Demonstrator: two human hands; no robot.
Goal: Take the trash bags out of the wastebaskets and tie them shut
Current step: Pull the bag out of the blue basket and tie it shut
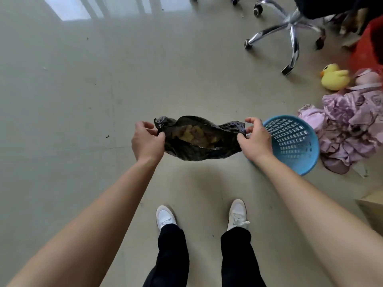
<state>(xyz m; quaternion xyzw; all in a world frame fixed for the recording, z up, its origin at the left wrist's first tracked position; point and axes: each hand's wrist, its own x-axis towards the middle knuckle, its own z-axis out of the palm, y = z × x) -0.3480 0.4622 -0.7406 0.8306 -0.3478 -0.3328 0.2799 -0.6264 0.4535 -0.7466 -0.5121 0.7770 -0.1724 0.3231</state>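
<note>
Trash bag [186, 151] — black, its mouth stretched wide — hangs above a pale, glossy floor [78, 96], in front of the person's white shoes [165, 217]. Just to its right stands a blue mesh wastebasket [294, 141]; the bag is wholly outside it. Farther right lie a heap of purple cloth [352, 125] and a yellow duck toy [335, 77], with the chrome base of an office chair [290, 27] behind.

The left hand [147, 139] pinches the bag's left rim corner between thumb and curled fingers — the right hand [256, 139] pinches the right corner the same way.

Yellowish scraps show inside (what they are is unclear). The chair's seat and a red object [366, 48] are cut off by the frame's edge.
</note>
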